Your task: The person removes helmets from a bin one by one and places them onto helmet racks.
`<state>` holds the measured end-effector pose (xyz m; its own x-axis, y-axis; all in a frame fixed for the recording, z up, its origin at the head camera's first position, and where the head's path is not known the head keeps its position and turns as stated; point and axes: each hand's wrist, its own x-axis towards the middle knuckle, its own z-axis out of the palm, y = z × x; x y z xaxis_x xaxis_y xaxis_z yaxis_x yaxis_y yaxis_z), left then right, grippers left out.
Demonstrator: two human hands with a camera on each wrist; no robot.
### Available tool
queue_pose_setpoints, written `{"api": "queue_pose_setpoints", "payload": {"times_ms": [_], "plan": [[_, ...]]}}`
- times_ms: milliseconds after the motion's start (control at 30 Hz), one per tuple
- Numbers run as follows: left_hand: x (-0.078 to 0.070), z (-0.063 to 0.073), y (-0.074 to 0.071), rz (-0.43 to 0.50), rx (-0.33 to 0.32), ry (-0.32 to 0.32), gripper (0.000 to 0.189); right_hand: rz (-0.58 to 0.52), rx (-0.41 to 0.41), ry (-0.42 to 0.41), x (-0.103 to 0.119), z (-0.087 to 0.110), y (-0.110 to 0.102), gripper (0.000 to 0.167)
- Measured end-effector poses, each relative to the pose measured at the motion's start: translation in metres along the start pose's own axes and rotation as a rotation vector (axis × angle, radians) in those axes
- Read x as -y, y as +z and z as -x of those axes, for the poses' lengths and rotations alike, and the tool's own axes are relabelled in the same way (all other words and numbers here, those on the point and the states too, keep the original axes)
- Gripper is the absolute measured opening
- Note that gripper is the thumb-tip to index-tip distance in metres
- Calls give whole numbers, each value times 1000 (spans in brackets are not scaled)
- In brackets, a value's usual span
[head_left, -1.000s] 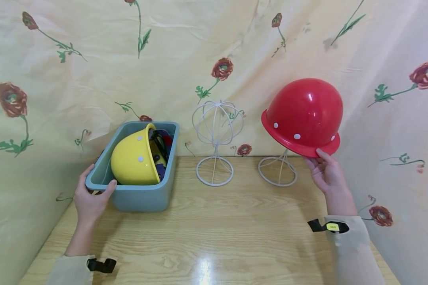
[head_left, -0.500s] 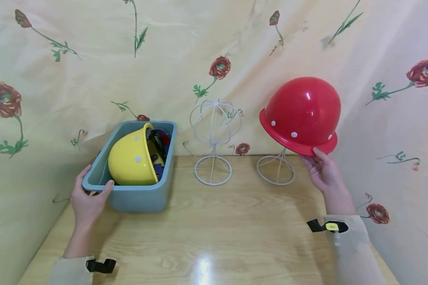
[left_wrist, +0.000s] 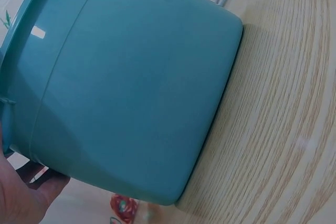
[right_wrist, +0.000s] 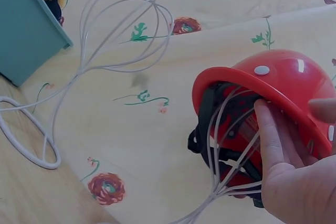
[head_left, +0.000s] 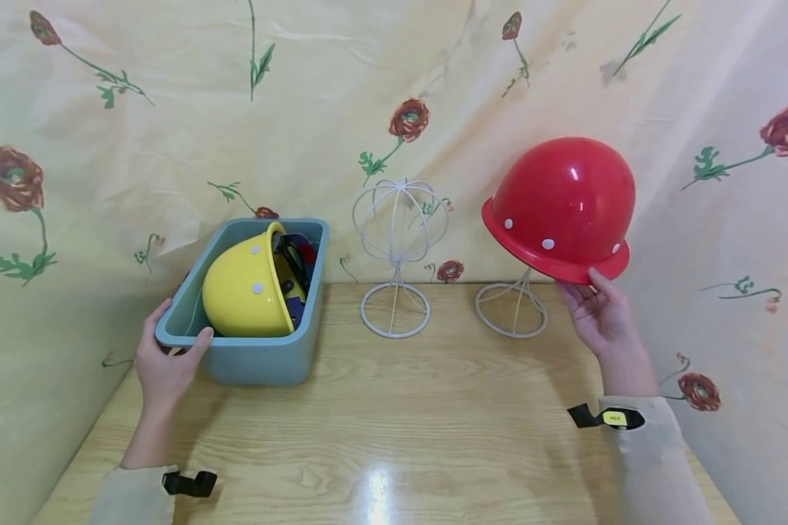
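Over a white wire stand (right_wrist: 216, 190), my right hand (head_left: 603, 324) pinches a glossy red plastic helmet (head_left: 568, 200) by its brim, fingers (right_wrist: 270, 135) beneath, seemingly steadying its tilt; my left hand (head_left: 165, 372) grips the blue-green plastic bin (head_left: 256, 364), probably bracing it.

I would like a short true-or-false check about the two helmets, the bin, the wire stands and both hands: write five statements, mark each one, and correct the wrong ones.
1. The yellow helmet is inside the blue bin. True.
2. The right hand holds the red helmet at its brim. True.
3. The left hand lies flat on the table. False: it grips the bin's rim.
4. In the head view, a bare wire stand is right of the red helmet. False: it is between the bin and that helmet.
5. Wires of a second stand reach inside the red helmet. True.
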<state>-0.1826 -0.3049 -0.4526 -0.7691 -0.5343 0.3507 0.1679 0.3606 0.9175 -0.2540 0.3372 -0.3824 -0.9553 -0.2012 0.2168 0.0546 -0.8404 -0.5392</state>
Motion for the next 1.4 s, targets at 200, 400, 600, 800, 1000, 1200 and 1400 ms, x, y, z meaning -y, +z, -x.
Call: {"api": "queue_pose_setpoints", "payload": {"times_ms": [200,400,600,800,1000,1200,1400], "plan": [[-1,-1,3,1,2,-8,78,128,123,16,-17,-1,-8,36],[-1,-3,6,2,12,-18,78,362,150,26,-32,-8,-4,38],[0,-4,7,2,17,-18,78,559,208,97,-47,-7,6,38],[-2,-4,8,6,3,2,76,961,235,164,-71,-8,28,19],[-8,-11,2,-82,53,54,79,1218,248,187,-95,-11,52,21],[-14,-22,-16,-269,177,49,89,1283,302,190,-120,-15,73,24],[-15,-28,-24,-376,265,89,98,1288,375,167,-151,-23,91,21]]}}
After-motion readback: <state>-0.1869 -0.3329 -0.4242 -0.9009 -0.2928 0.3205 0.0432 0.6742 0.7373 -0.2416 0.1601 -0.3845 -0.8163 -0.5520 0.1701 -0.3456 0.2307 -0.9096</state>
